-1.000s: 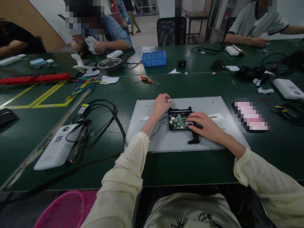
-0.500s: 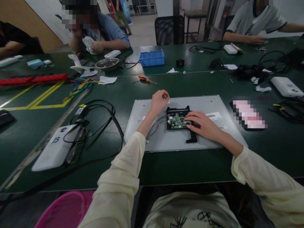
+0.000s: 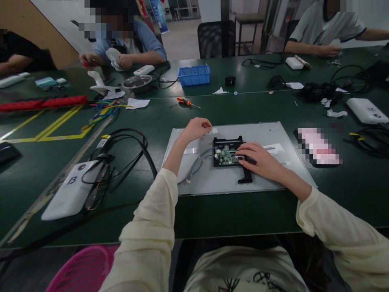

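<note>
A flat grey metal panel (image 3: 209, 178) lies on the table in front of me. On its middle sits a black plastic bracket (image 3: 245, 176) carrying a green circuit board (image 3: 226, 157). My right hand (image 3: 258, 159) is closed over the board's right end, thumb and fingers around a metal connector there. Beyond the bracket's left corner, my left hand (image 3: 199, 129) pinches at a small white piece (image 3: 214, 130) that looks like tape. Thin grey cables (image 3: 194, 166) run from the board's left side across the panel.
Right of the panel lies a phone (image 3: 319, 147); on the left, a white power bank (image 3: 71, 190) with black cables. Farther back are an orange screwdriver (image 3: 187, 102), a blue basket (image 3: 193, 75) and a metal bowl (image 3: 137, 83). Other people sit across the table.
My left hand has shifted a little left and lower, its wrist swinging left, uncovering more of the cables. My right hand has stayed on the board.
</note>
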Motion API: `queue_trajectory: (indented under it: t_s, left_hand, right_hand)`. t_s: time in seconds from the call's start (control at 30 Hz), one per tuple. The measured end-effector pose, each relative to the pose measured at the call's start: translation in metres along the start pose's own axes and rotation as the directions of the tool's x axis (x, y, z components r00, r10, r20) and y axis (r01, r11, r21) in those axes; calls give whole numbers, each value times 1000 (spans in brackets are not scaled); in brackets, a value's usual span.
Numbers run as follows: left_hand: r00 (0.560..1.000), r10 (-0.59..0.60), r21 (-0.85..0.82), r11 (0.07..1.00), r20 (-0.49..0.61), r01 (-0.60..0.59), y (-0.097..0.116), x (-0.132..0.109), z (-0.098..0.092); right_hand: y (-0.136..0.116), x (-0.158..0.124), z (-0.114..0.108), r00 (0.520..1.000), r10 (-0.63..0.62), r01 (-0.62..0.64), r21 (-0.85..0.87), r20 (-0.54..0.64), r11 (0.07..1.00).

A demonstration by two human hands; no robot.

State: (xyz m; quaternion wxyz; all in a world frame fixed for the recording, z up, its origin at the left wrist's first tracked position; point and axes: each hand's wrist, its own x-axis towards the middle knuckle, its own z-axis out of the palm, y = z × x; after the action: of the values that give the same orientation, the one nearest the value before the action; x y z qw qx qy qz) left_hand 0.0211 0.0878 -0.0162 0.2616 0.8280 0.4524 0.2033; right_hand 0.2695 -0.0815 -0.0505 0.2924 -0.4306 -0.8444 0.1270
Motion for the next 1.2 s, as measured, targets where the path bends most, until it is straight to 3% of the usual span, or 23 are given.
queue_trajectory:
  t_s: [0.13,0.23,0.33,0.43,0.53,0.9,1.2]
  left_hand:
    - [989,136,112,985,-57,-129,-1,-1,0]
    - [944,298,189,944,-139,-270,-1,1,8]
    - [923,377,244,905,-80,-349,-6,1,20]
    - [924,382,235,896,18,-376,-13,0,30]
    - [933,357,226,906,49,-358,-18,-1,35]
    - [959,283,235,932,9,-277,-11,-4,30]
    - [940,342,351,881,-6,-318,-8,-4,20]
  right_hand:
    - [0,0,0,1000,3,-3,-2,6,1000]
    - [-2,0,-1,1000,4,-4,4,4,1000]
    - [-2,0,-1,1000,7,-7,1,7,1000]
    - [-1,0,-1,1000,8,-8,3,3,1000]
    - [1,0,1,1000,1,-1,9,-2,1000]
    - [-3,0,-2,1000,8,-8,-1,17,1000]
    - [-3,0,-2,999,24,-24,-2,26,1000]
